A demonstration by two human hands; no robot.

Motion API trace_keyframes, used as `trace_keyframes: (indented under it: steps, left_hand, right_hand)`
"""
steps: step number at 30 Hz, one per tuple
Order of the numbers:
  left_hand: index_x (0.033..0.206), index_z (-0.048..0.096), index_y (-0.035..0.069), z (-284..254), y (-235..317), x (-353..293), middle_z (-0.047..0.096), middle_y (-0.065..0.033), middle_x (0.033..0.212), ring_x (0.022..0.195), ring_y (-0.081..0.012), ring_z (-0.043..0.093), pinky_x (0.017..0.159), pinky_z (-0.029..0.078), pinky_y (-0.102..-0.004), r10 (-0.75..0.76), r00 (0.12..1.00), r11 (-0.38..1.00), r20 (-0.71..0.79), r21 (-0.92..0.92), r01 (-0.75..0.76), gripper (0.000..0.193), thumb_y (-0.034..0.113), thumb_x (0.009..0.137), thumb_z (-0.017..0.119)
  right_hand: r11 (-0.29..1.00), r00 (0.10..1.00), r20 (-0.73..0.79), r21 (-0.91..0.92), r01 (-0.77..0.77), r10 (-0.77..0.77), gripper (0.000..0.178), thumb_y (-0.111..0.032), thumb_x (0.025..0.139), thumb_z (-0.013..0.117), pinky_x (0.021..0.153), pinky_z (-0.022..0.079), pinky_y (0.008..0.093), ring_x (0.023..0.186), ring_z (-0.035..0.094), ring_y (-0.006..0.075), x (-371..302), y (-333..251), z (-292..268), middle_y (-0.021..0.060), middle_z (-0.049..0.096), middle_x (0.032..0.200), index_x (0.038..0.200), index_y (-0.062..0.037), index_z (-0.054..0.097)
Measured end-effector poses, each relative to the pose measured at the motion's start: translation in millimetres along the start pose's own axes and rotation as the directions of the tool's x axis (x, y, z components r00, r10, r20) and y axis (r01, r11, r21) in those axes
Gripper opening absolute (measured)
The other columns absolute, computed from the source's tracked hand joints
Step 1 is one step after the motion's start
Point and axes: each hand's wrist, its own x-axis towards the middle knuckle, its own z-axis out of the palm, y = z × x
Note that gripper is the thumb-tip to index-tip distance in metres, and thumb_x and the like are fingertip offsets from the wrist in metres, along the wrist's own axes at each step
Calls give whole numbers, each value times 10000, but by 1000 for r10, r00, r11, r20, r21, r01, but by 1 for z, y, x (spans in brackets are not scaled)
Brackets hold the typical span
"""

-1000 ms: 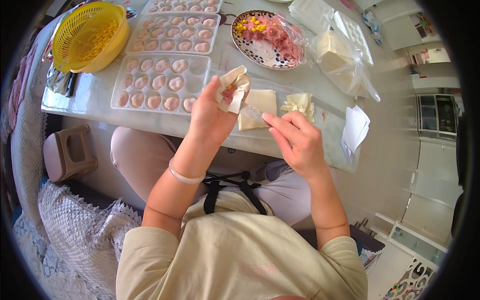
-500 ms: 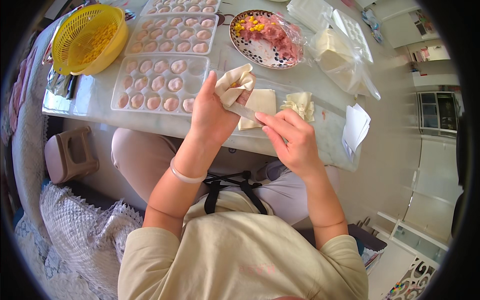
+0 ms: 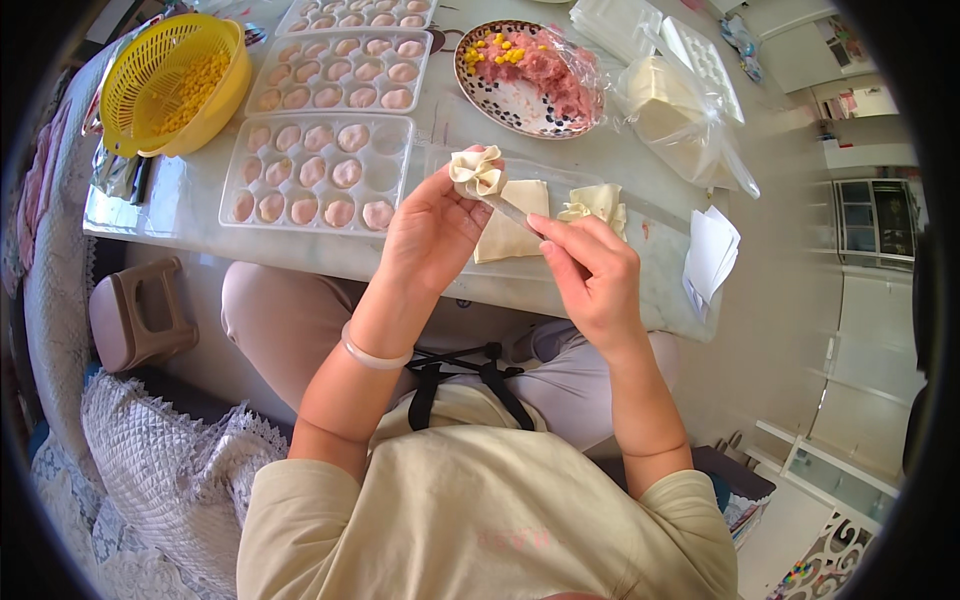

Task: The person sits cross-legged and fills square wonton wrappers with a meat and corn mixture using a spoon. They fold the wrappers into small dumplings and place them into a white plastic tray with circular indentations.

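Note:
My left hand [image 3: 432,228] is closed round a wonton [image 3: 477,172] whose pale wrapper is gathered into ruffled folds at the top. In my right hand [image 3: 592,268] I pinch a flat, thin spatula [image 3: 517,214], and its far end meets the wonton; the very tip is hidden. Below and beside the hands a stack of square wrappers [image 3: 512,235] lies on the table, with a crumpled pile of wrappers [image 3: 596,208] to its right. A patterned plate [image 3: 520,100] farther back holds pink minced meat [image 3: 550,72] and some yellow corn kernels.
Left of my hands, a compartment tray [image 3: 318,225] holds many wontons, with a few bare cups at its right side. More filled trays [image 3: 345,72] stand behind it. A yellow colander [image 3: 215,115] holds corn. To the right are a plastic bag [image 3: 675,105] and white papers [image 3: 712,250].
The wrapper in my left hand has gone from loosely folded, filling showing, to gathered in ruffles. Both hands shifted slightly, the spatula still at the wonton.

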Motion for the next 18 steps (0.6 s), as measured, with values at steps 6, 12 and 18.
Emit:
trace_keyframes:
  steps: [6, 12, 18]
  left_hand:
    - [1319, 430, -34, -7, -11, 4, 545, -155, 1265, 1150, -261, 550, 981, 462, -355, 108, 994, 992, 23, 69, -109, 392, 37, 936, 477]
    - [1278, 471, -23, -6, -8, -2, 552, -161, 1244, 1128, -271, 574, 1005, 461, -380, 32, 983, 999, 181, 17, -36, 353, 34, 931, 454]
    - [1301, 432, -11, 7, -5, -5, 550, -151, 1211, 1233, -302, 505, 1074, 420, -422, 89, 995, 994, 36, 58, -91, 365, 101, 958, 486]
  right_hand:
    - [999, 1000, -29, 36, 11, -10, 227, -2, 868, 616, 537, 398, 276, 584, 485, 150, 2, 6, 3, 66, 548, 698, 1078, -38, 696]
    - [1000, 1000, -10, -2, 10, -10, 220, -9, 863, 616, 535, 412, 300, 568, 495, 193, 5, 8, -1, 80, 541, 675, 1068, -41, 689]
    - [984, 990, -33, -119, 134, -138, 249, -18, 848, 639, 526, 442, 321, 581, 543, 201, -1, 4, -11, 69, 567, 749, 1083, -79, 691]
